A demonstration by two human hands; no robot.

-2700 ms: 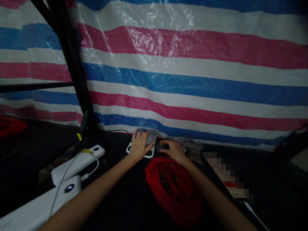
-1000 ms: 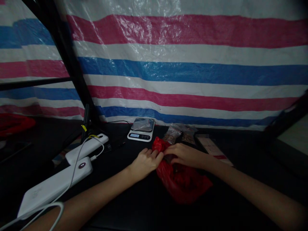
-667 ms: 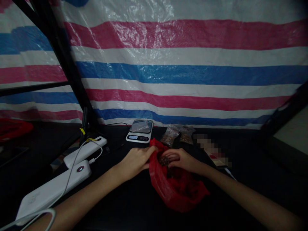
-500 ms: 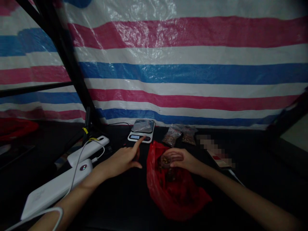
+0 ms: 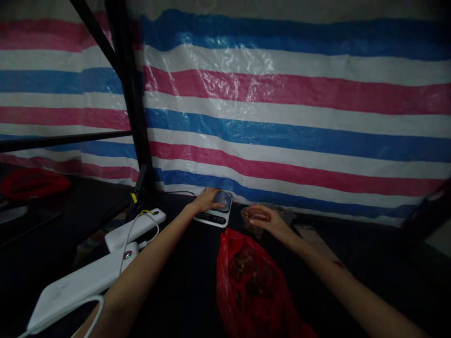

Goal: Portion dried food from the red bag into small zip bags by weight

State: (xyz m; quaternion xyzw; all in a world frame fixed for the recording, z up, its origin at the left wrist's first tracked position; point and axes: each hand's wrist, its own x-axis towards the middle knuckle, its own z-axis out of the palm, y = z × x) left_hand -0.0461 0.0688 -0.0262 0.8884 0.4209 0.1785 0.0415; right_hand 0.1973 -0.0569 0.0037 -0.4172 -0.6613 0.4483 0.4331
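One digital kitchen scale (image 5: 215, 213) is seen at the far edge of the dark desk (image 5: 183, 291), against the striped tarpaulin (image 5: 282, 117). The left hand (image 5: 206, 199) is laid flat on the scale's platform, fingers spread and pointing toward 1 o'clock, palm down; nothing is gripped in it, though what may be a thin clear bag under the fingers cannot be made out in the dim light. The left forearm is stretched long from 7 o'clock up to the scale.

One small clear cup (image 5: 249, 215), with brownish contents, is held in the right hand (image 5: 269, 220), just to the 3 o'clock side of the scale and slightly apart from it. The cup is pinched at its rim between thumb and fingers, the hand being narrowly closed around it. The right forearm comes in from 5 o'clock.

One red plastic bag (image 5: 253, 286) lies open on the desk at 6 o'clock of both hands, between the two forearms, with dark brown pieces visible inside.

Two white power banks (image 5: 105, 260) lie at 9 o'clock of the red bag, one beyond the other, with one white cable (image 5: 132, 230) looped over them. One black pole (image 5: 132, 108) rises at 11 o'clock.
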